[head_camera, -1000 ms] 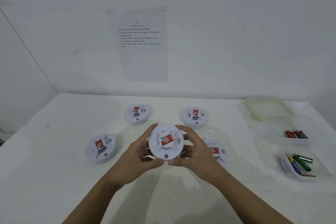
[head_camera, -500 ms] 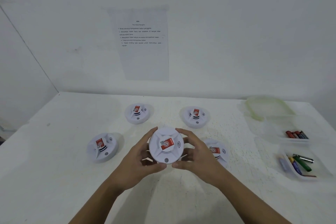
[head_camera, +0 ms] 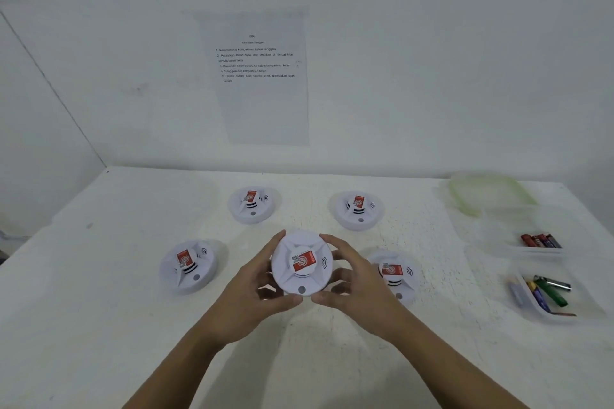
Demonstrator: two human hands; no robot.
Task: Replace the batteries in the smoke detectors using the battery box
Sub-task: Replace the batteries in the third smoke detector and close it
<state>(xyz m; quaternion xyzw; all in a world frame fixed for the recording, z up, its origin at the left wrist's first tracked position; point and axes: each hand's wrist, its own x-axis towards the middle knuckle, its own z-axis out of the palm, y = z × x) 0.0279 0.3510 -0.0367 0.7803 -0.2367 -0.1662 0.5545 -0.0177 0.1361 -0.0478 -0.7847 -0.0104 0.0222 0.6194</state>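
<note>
Big white table [head_camera: 99,309], with a printed paper sheet [head_camera: 262,76] stuck on the wall behind it. Front and centre, both hands hold up one round white plastic smoke detector with a red sticker [head_camera: 301,264], face toward the camera. The left hand [head_camera: 246,295] has its fingers curled round the left rim, the right hand [head_camera: 358,292] round the right rim, and the thumbs nearly meet at the near edge.

Looks like the opening-up step to me. I'd flip it over and twist, gripping the rim only, not the raised middle.

Four more matching detectors sit around it. The near-right detector [head_camera: 395,276] is partly hidden by the right hand, so it's easy to bump.

Off right there's a pale green lid [head_camera: 488,191] and two clear plastic tubs. The far tub [head_camera: 498,236] has red and dark batteries [head_camera: 541,240], the near tub [head_camera: 588,302] has green and blue-yellow batteries [head_camera: 550,292]. Can't tell which are fresh, so check first.
</note>
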